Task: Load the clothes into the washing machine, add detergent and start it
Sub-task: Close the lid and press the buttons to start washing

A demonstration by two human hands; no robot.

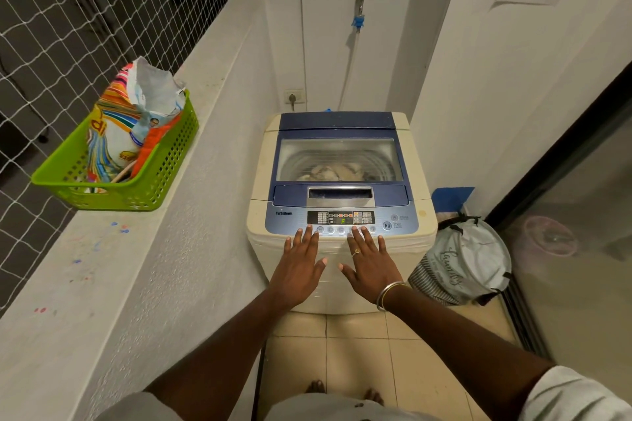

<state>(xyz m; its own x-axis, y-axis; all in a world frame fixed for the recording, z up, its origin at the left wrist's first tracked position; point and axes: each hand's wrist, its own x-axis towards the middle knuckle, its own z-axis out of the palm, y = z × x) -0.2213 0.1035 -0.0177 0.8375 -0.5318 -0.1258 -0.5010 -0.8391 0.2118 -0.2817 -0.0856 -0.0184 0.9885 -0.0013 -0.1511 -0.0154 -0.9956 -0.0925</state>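
Note:
A cream top-loading washing machine (260,161) with a blue lid stands ahead of me against the wall. Its lid (338,161) is down, and pale clothes (337,173) show through the lid window inside the drum. The control panel (342,217) is lit, with a digit on its display. My left hand (301,267) lies flat with straight fingers at the panel's front edge, fingertips by the left buttons. My right hand (371,267), wearing a ring and bangles, lies flat beside it, fingertips by the middle buttons. A colourful detergent bag (116,126) stands in a green basket (160,167) on the ledge.
The grey ledge (102,270) runs along my left under a netted window (68,27). A grey laundry bag (465,263) sits on the tiled floor right of the machine, by a glass sliding door (574,249). A tap and hose (357,20) hang on the back wall.

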